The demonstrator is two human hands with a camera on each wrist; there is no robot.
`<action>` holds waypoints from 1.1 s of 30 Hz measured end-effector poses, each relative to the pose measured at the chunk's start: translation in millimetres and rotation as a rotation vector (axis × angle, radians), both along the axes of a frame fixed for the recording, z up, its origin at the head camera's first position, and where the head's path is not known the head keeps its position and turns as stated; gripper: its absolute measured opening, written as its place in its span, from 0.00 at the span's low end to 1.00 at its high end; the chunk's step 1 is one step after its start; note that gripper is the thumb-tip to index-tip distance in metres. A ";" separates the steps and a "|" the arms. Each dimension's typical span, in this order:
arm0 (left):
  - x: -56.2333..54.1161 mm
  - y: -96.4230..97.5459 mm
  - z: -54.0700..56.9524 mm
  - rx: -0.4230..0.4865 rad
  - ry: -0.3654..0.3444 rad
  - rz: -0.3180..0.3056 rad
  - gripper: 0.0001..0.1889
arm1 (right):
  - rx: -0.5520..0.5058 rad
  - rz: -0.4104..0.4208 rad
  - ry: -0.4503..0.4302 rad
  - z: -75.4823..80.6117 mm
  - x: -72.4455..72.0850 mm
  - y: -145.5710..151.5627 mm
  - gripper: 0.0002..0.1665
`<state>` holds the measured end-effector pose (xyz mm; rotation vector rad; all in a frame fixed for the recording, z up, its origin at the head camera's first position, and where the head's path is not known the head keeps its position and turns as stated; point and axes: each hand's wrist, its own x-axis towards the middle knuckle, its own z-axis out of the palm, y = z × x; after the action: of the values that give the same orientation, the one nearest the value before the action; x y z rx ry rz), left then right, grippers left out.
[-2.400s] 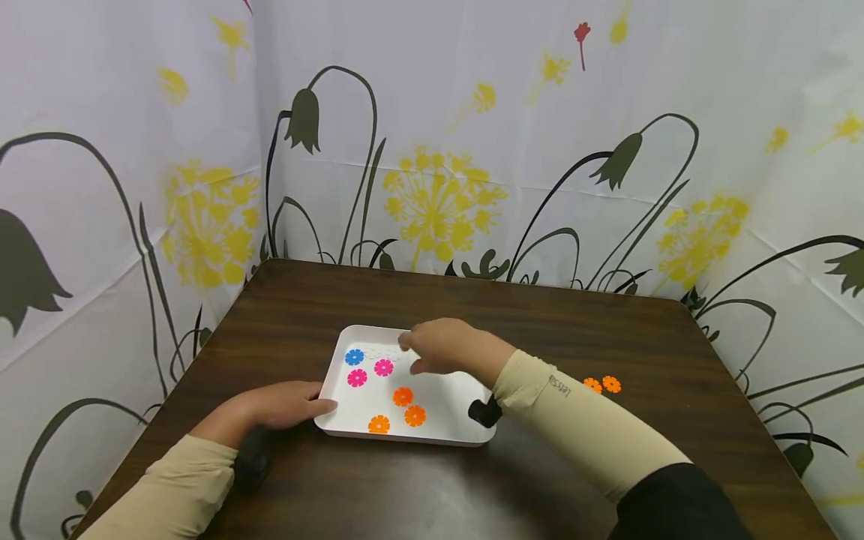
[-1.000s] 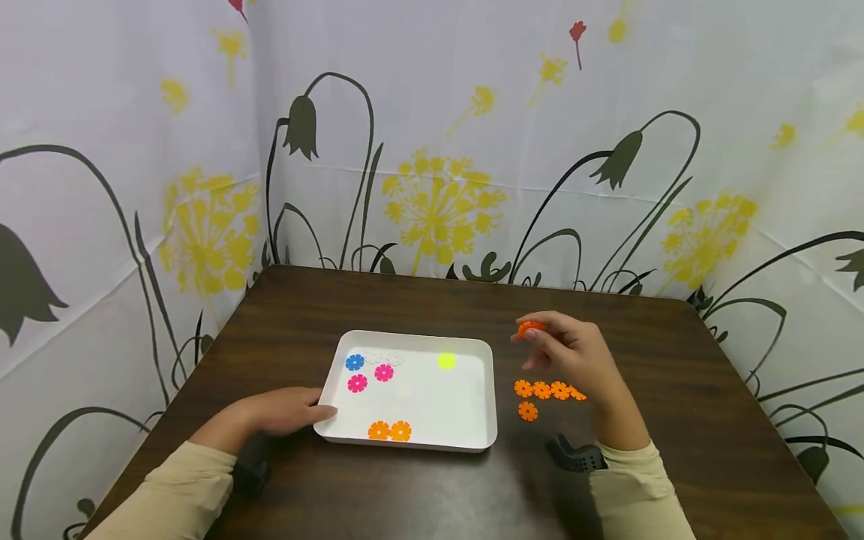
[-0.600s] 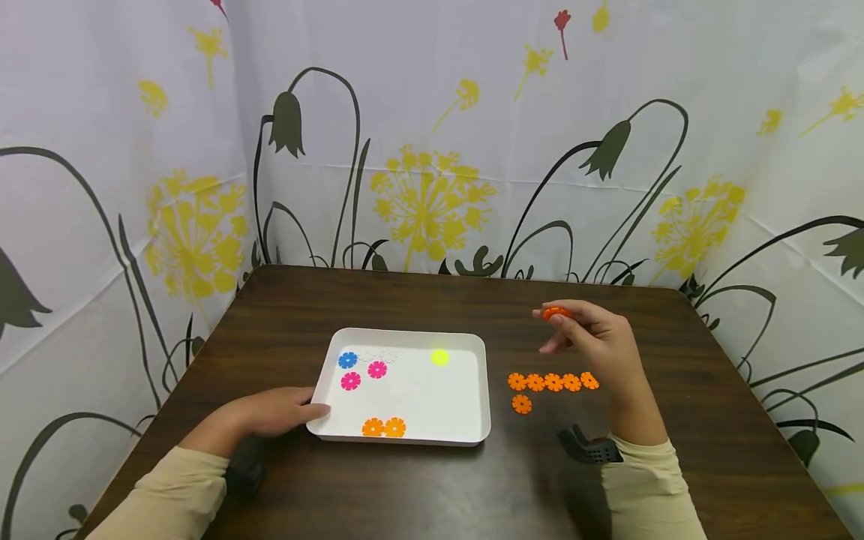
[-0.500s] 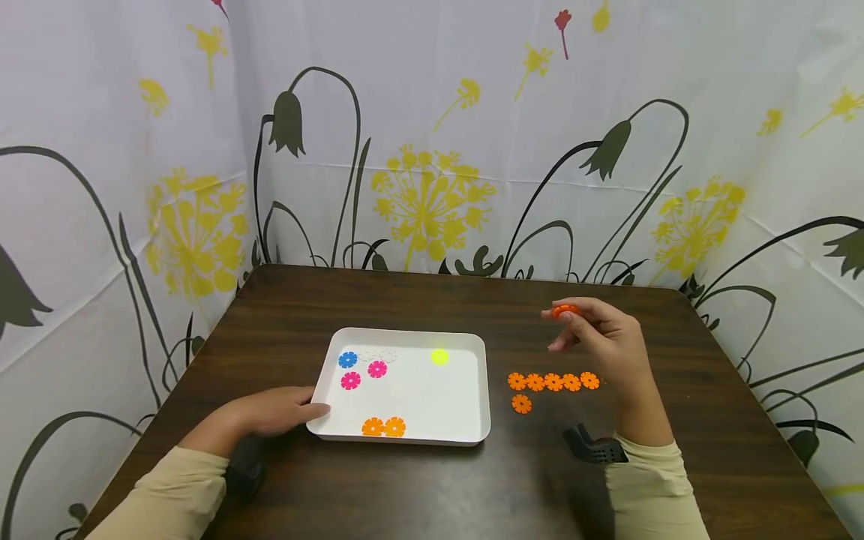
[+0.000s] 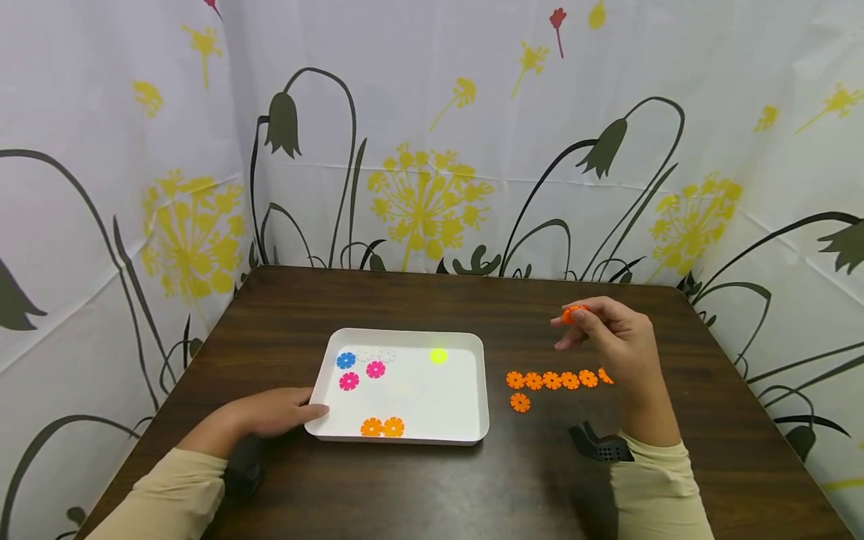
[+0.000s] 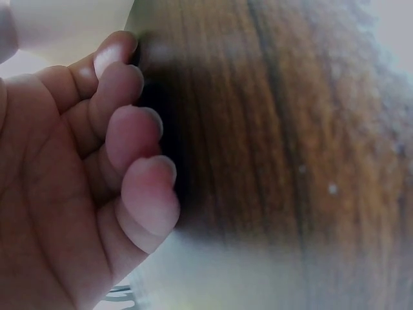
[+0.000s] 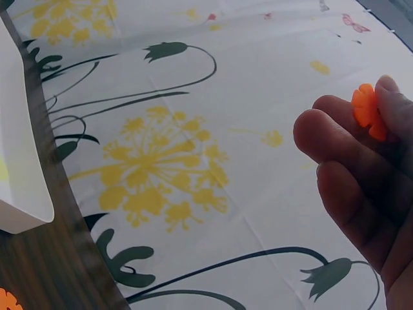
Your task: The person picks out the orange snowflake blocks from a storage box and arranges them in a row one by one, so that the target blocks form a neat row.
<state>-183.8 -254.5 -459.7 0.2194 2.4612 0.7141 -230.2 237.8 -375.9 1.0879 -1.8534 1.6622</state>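
My left hand (image 5: 273,411) holds the left rim of a shallow white tray (image 5: 486,390), thumb over the edge; its curled fingers (image 6: 132,139) show above the wood in the left wrist view. In the tray lie a blue notched disc (image 5: 346,361), two pink discs (image 5: 349,381), some clear ones (image 5: 378,356), a yellow one (image 5: 438,356) and two lighter orange ones (image 5: 371,427). Raised over the table, my right hand (image 5: 617,337) pinches an orange notched disc (image 7: 368,111) between thumb and fingers. Below it runs a row of orange discs (image 5: 551,380), its right end partly behind the hand.
One more orange disc (image 5: 520,403) lies in front of the row's left end. Everything sits on a dark wooden table (image 5: 418,300). A white curtain with printed flowers (image 5: 432,112) stands behind the table and along its sides.
The right hand left the tray and moved right, now pinching an orange disc. Orange discs line up beside the tray, with fewer inside it. The row has lengthened rightward; the left hand stays put.
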 end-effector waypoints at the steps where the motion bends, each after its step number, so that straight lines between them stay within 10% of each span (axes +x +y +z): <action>1: 0.0 0.1 -0.2 0.001 -0.001 0.001 0.38 | -0.005 0.001 0.001 0.0 0.1 0.3 0.10; 29: 0.4 0.7 -0.8 -0.006 0.000 0.003 0.39 | -0.084 -0.031 -0.081 14.0 16.7 17.2 0.12; 33: 2.5 -0.8 1.7 -0.006 0.003 -0.002 0.39 | 0.094 -0.125 -0.114 8.9 15.3 26.0 0.07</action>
<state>-181.4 -255.3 -458.0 0.2212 2.4655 0.7065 -215.0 263.9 -367.0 0.9102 -2.0458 1.6100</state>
